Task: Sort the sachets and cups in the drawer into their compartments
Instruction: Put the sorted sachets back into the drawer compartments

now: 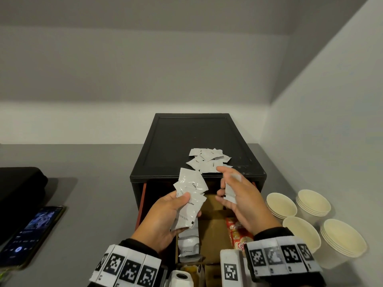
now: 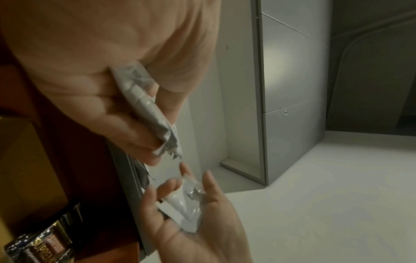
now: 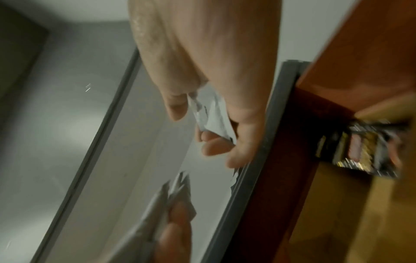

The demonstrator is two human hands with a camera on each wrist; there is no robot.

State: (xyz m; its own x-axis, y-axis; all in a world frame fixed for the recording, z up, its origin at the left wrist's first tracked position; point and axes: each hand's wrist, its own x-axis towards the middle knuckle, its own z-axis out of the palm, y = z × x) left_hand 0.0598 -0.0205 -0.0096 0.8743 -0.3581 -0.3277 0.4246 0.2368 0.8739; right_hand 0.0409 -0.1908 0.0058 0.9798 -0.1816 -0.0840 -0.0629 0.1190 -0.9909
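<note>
We are gathering white coffee sachets. Our left hand (image 1: pixel 165 212) grips a fan of them (image 1: pixel 189 195) above the open drawer (image 1: pixel 213 228); our right hand (image 1: pixel 234 195) pinches one sachet (image 1: pixel 230 191) (more wait on the black box's front edge (image 1: pixel 208 160)). Next, we should probably drop them into one compartment.

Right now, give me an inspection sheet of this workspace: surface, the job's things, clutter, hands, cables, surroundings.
Surface: grey counter, black drawer box on it, its drawer pulled open.
Job's things: loose pile of white coffee sachets on the box top; more sachets in the drawer compartments; paper cup stacks on the counter, right of the box.
Clutter: phone, screen lit, and a black case at left.
Hands: left hand grips a fan of white sachets; right hand holds one white sachet.
Cables: nothing seen.
Surroundings: plain grey walls.
</note>
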